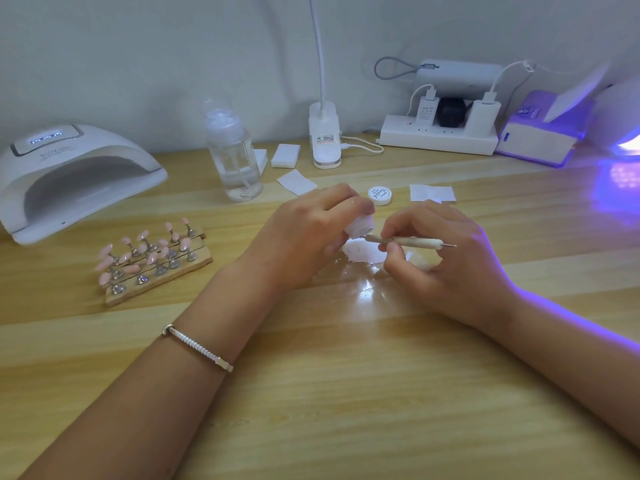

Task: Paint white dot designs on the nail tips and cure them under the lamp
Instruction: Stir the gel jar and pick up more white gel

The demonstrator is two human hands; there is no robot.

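Observation:
My left hand (304, 233) grips a small white paint jar (360, 226), tilted toward the right, above a white wipe (363, 252) on the wooden table (346, 375). My right hand (446, 258) pinches a dotting tool (408, 241) lying sideways, its left tip at the jar's mouth. The jar's white lid (380, 195) lies just behind the hands. Several pink nail tips (149, 252) stand on metal holders on wooden strips at the left. The white curing lamp (76, 178) sits at the far left, its opening facing me.
A clear pump bottle (233, 157), white blocks (285, 155), paper squares (433, 194) and a desk-lamp base (325, 140) stand behind. A power strip (440, 133) with chargers and a glowing purple device (543, 133) fill the back right.

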